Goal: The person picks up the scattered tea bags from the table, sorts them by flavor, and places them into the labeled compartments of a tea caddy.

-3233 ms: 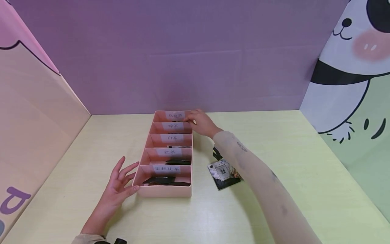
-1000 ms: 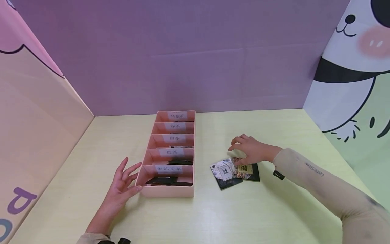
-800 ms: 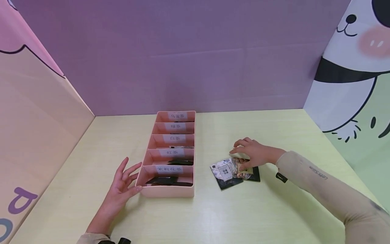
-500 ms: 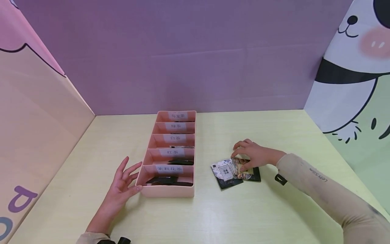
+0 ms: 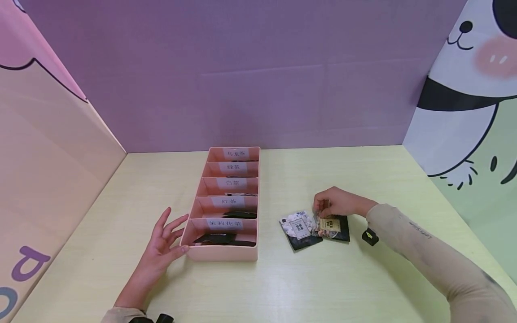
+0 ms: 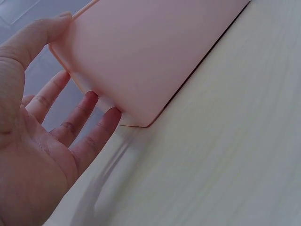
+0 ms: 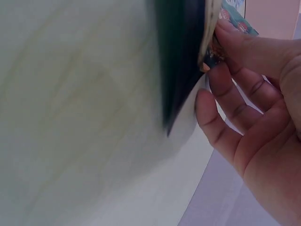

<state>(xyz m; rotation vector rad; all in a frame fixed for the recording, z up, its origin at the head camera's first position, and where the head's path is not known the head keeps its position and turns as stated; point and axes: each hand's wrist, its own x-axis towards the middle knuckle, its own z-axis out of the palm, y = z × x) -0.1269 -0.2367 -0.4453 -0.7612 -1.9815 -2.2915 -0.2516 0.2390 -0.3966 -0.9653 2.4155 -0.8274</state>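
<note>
My right hand (image 5: 340, 201) pinches the far edge of a black tea sachet (image 5: 337, 233) with a gold label. In the right wrist view thumb and fingertips grip that sachet (image 7: 181, 56), which is tilted up from the table. A second tea sachet (image 5: 299, 229), with a white floral front, lies just to its left. My left hand (image 5: 158, 251) rests at the near left corner of a pink divided box (image 5: 222, 255). Seen from the left wrist, the thumb lies on the box's rim and the loosely extended fingers (image 6: 84, 113) touch its edge.
The box has several labelled compartments in a row, with dark sachets (image 5: 222, 238) in the nearest one and packets showing in others. A purple backdrop (image 5: 258, 89) stands behind the pale wooden table (image 5: 274, 287); printed panels flank both sides.
My right hand came back from the box's far end to the sachets, then closed on the gold-labelled one and shifted it slightly right. The left hand has stayed at the box corner.
</note>
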